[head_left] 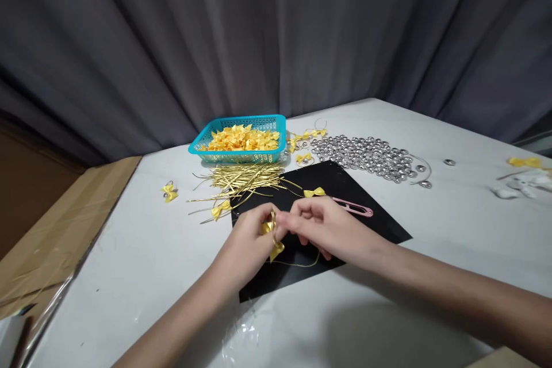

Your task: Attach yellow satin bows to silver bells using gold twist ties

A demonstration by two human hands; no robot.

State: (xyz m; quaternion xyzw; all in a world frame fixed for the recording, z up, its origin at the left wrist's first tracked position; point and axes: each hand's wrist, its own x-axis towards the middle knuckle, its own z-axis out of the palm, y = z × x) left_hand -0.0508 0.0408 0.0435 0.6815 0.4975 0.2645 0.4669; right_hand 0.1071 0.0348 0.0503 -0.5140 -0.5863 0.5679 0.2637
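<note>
Above a black sheet [297,276], my left hand [254,236] is closed on a yellow ribbon bow [276,250], partly covered by my fingers. Gold wire [274,230] stands in loops around the bow. My right hand [325,224] pinches at the wire loops, its fingertips meeting those of my left hand; the exact grip is hidden. A thin strand of wire curves below both hands. Beyond my right hand lie another yellow bow [314,192] and a pink snap hair clip [356,207] on the sheet.
A turquoise basket [194,149] of yellow bows stands at the back, with a pile of gold wires [250,178] before it. Many silver domed pieces [366,155] lie to the right. White ribbon-like pieces [524,184] are at far right, cardboard [64,230] at left.
</note>
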